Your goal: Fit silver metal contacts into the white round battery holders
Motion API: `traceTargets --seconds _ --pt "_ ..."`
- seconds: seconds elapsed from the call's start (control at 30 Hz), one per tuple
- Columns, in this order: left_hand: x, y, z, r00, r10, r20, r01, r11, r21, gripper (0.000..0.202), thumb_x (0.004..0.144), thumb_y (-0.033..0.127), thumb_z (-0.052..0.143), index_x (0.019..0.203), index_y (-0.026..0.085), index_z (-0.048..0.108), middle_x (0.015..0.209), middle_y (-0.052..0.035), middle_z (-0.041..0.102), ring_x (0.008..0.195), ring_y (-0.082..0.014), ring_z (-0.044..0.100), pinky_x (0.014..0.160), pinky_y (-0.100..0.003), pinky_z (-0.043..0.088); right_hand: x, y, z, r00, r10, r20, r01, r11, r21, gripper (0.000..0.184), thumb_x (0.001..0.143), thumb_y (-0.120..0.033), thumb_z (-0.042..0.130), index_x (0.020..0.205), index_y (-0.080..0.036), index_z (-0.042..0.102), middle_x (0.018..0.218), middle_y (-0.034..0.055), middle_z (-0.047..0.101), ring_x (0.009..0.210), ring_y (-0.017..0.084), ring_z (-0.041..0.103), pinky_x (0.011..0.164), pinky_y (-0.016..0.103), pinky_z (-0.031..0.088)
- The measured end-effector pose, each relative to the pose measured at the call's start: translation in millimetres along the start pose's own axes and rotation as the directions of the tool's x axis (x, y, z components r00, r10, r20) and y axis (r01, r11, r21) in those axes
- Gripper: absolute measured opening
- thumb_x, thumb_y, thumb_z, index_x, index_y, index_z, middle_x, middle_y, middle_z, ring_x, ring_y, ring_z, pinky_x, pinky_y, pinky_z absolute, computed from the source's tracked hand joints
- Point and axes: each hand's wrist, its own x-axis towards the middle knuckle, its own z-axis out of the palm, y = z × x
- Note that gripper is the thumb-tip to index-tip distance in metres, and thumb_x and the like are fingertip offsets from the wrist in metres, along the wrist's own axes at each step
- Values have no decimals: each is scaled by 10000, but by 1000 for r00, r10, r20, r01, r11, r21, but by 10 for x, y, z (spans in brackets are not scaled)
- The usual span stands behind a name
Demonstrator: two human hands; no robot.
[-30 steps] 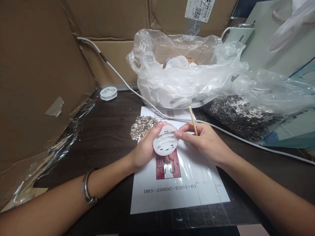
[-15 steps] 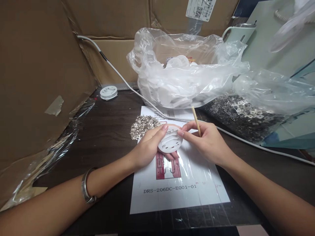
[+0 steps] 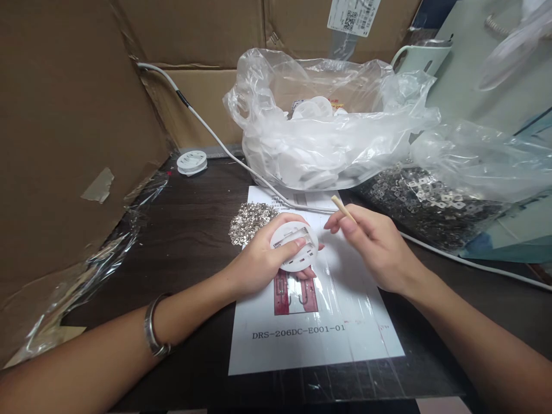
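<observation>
My left hand [image 3: 263, 256] is closed around a round white plastic housing [image 3: 297, 261], its thumb lying across the slotted face. Small slots and raised ribs show on that face. To its right, my right hand [image 3: 375, 244] grips a thin wooden stick [image 3: 342, 208] between thumb and fingers, apart from the housing. Beneath both hands lies a printed sheet [image 3: 314, 345] with a red drawing and lettering, under clear film. Just behind my left hand is a heap of small metal pieces [image 3: 252, 223].
A clear plastic bag [image 3: 328, 149] of white round parts stands at the back. Flat metal pieces fill another bag [image 3: 431, 195] at the right. Stacked white discs [image 3: 192, 163] sit at back left. A white cable [image 3: 215, 142] crosses the table; cardboard walls [image 3: 77, 80] enclose it.
My right hand has drawn away from the housing, and the stick now leans left in its grip. My left thumb has moved from the housing's edge onto its face.
</observation>
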Motion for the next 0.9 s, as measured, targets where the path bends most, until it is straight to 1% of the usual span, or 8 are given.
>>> traceTargets --seconds 0.07,0.1,0.2,0.27,0.4,0.53,0.73,0.9 --pt "-10 3 -1 1000 -18 8 18 1000 -3 258 879 303 603 1071 210 458 840 -78 699 636 -209 707 569 -303 579 0 33 -73 997 -46 68 49 998 -40 483 983 -465 266 755 -178 582 719 26 578 671 136 514 632 280 350" --pt "-16 5 0 1000 -29 9 29 1000 -4 268 877 306 606 1077 211 455 832 -82 701 635 -215 708 555 -299 576 -1 46 -97 994 -55 91 61 995 -73 483 990 -449 259 738 -178 569 678 15 560 636 126 500 614 273 340" --pt "-29 9 3 998 -54 24 54 998 -11 264 869 309 615 1060 208 464 778 -74 700 625 -217 707 536 -282 569 -2 63 -124 989 -67 133 92 978 -188 395 962 -416 397 677 -175 530 557 -22 477 520 97 421 538 255 295" --pt "-31 11 3 997 -62 40 62 998 -15 255 873 306 605 1068 197 482 734 -65 690 607 -210 701 543 -289 575 1 62 -123 984 -94 151 126 966 -224 373 945 -395 448 660 -173 545 531 -28 458 491 89 387 520 252 281" --pt "-31 17 -5 995 -72 70 73 997 -14 265 873 288 592 1109 184 534 733 -48 661 622 -207 696 560 -318 596 13 59 -118 978 -135 162 169 960 -222 358 943 -378 461 697 -177 628 549 -13 513 497 94 410 527 252 298" --pt "-41 21 -11 999 -23 40 22 1000 21 205 845 277 627 1016 170 588 771 -27 630 617 -163 664 533 -272 585 18 64 -111 975 -155 161 191 951 -243 369 942 -378 466 712 -178 673 568 7 571 500 104 442 526 257 315" --pt "-44 14 23 999 35 -22 -32 988 148 260 888 399 549 921 144 589 617 -7 593 492 -132 603 458 -224 517 11 81 -86 965 -212 154 245 939 -242 377 945 -378 467 734 -197 722 698 43 681 575 135 557 576 266 384" --pt "-38 6 32 996 78 -49 -64 967 246 260 905 380 508 873 142 607 597 -6 578 504 -118 558 470 -213 455 0 99 -86 962 -214 172 255 929 -269 367 949 -378 464 780 -197 735 734 51 696 604 148 586 589 276 392"
